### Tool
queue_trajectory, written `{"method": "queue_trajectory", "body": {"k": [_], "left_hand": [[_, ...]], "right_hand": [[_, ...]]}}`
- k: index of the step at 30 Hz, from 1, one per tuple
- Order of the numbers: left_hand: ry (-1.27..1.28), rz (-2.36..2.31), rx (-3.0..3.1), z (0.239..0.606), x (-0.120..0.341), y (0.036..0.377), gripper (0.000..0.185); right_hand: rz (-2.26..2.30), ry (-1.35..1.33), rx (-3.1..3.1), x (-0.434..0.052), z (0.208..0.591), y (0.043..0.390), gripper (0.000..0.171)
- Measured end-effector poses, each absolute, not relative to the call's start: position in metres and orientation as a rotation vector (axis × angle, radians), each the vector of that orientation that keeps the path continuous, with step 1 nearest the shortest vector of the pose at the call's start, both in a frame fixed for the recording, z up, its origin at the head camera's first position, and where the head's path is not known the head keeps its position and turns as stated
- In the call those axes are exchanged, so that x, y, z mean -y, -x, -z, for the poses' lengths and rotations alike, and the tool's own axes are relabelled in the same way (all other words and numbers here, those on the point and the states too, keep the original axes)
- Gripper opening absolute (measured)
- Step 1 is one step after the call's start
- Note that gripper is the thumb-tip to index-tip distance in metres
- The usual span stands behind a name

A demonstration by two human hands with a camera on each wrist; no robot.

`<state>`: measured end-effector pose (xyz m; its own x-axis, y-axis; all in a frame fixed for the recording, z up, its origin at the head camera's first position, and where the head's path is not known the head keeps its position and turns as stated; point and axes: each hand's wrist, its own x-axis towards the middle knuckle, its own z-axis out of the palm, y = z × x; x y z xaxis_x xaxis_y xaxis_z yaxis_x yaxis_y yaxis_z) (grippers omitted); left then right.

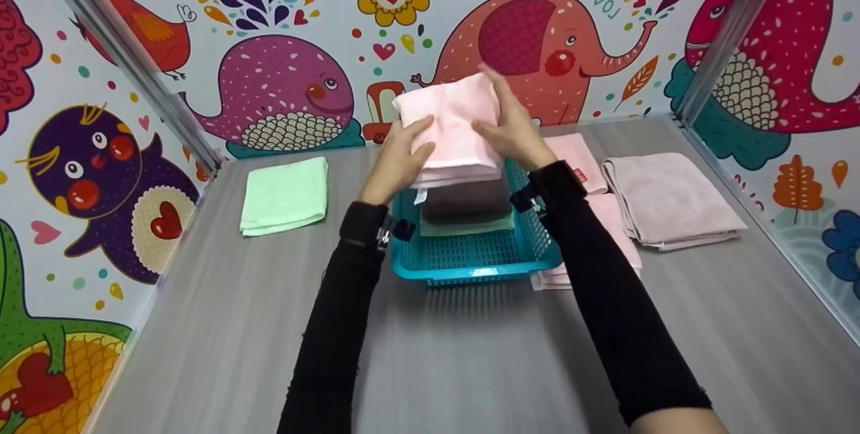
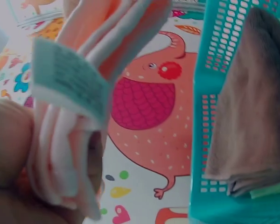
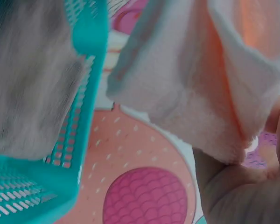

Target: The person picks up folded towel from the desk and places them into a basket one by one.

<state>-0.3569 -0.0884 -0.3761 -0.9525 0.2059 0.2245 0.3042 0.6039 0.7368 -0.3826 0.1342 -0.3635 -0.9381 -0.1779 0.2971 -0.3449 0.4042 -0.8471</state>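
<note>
Here the left hand (image 1: 396, 158) and the right hand (image 1: 514, 132) grip a folded pink towel (image 1: 453, 128) by its two sides, just above the teal basket (image 1: 470, 259). Lowering it level should keep the soft plush folds square on the brown towel (image 1: 467, 202) beneath, inside the rigid perforated plastic

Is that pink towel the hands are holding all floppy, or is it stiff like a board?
Probably floppy: the pink towel bends and sags in soft folds between the left hand and right hand. It looks fluffy, so likely light and not slippery. Folded layers may slip apart.
</note>
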Motion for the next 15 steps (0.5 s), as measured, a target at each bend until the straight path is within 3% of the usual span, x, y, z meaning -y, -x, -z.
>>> {"method": "queue_trajectory", "body": {"k": [3,5,9,15], "left_hand": [[0.391,1.199,2.796,0.38,0.082,0.37,0.057],[0.393,1.16,2.854,0.385,0.079,0.378,0.06],[0.46,1.078,2.957,0.399,0.074,0.391,0.064],[0.569,0.93,3.121,0.422,0.071,0.403,0.066]], "right_hand": [[-1.433,-0.445,2.546,-0.133,0.372,0.395,0.045],[-1.398,-0.425,2.587,-0.134,0.379,0.402,0.036],[-1.331,-0.39,2.727,-0.139,0.398,0.415,0.045],[-1.252,-0.448,2.971,-0.147,0.42,0.422,0.074]]}}
